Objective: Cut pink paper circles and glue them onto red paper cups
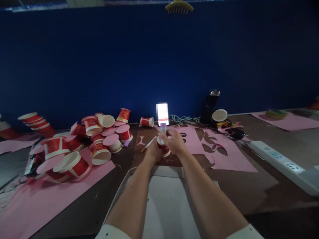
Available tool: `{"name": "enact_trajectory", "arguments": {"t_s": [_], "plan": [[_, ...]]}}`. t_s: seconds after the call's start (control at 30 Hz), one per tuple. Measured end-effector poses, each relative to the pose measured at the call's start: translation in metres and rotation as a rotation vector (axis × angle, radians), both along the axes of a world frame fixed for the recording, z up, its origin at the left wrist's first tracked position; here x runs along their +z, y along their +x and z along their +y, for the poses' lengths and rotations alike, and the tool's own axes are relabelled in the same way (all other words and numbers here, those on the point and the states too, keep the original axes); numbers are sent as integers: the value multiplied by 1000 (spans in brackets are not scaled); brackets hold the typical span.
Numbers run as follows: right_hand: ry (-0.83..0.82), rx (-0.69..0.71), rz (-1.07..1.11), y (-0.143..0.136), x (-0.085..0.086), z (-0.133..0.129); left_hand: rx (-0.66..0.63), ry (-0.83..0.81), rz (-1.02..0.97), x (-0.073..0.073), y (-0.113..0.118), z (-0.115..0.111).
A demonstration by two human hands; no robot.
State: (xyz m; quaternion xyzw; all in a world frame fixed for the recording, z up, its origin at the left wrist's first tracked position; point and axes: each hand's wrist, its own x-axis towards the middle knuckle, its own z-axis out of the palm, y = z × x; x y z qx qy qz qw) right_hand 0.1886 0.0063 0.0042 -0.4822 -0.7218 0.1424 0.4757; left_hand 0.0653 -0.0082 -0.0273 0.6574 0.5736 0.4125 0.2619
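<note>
My left hand is closed around a red and white paper cup at the middle of the table. The cup's base faces up. In my right hand, closed above the cup, is a small glue stick with a purple end; its lower end is near the cup's base, and whether they touch cannot be told. Just behind the hands stands a bright lit phone. Many red cups with pink paper discs lie heaped to the left.
A white box is under my forearms. Cut pink paper, scissors handles, a black flask and a white power strip are on the right. Pink sheets lie at left. A purple cap lies near the cups.
</note>
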Motion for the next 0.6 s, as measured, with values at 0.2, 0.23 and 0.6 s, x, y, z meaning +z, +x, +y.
{"name": "enact_trajectory", "arguments": {"t_s": [0.2,0.23,0.6], "plan": [[58,-86,191,2,4,-5,2,1,-40,2,1,-2],[27,-3,198,2,5,-6,-9,8,-52,1,1,-2],[69,6,105,0,-3,-3,-34,16,-62,0,1,-2]]}}
